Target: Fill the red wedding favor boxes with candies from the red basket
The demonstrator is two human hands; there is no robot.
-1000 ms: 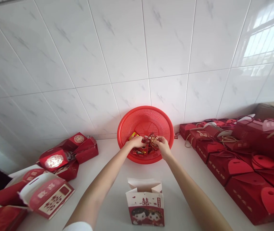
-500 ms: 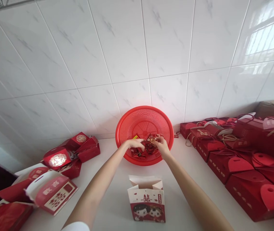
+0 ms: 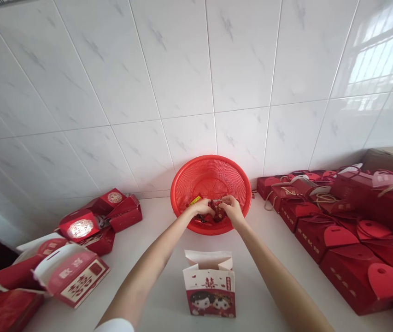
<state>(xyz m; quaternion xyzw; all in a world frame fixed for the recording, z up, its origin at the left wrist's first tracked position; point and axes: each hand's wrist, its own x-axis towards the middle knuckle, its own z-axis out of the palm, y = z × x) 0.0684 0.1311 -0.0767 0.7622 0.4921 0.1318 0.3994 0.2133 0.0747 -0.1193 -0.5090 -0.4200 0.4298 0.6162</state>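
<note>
1. The grip of the right hand is pinching what looks like a small, dark red, shiny-wrapped packet between thumb and fingers.
2. The left hand is resting with bent fingers just beside it, low among the other packets; whether that grip is closing on anything, I cannot tell, as the fingertips are hiding in the heap.
3. The packets are lying at the near side of a round, bright red, perforated plastic basket, with a yellow-and-red wrapper showing just beyond the left hand.
4. The basket is standing on a smooth white bench, close to the tiled wall.
5. An upright, open-topped, white-and-red printed paper box is standing between the forearms, nearer the person, while red card boxes are lying at the left and standing in rows at the right.
6. Handling this well is probably calling for a light pinch on the wrapper, since slick film is likely slipping under loose fingers.
7. The left hand is best sorting separately, keeping neighbouring packets from tangling, with both wrists staying clear of the rim.
</note>
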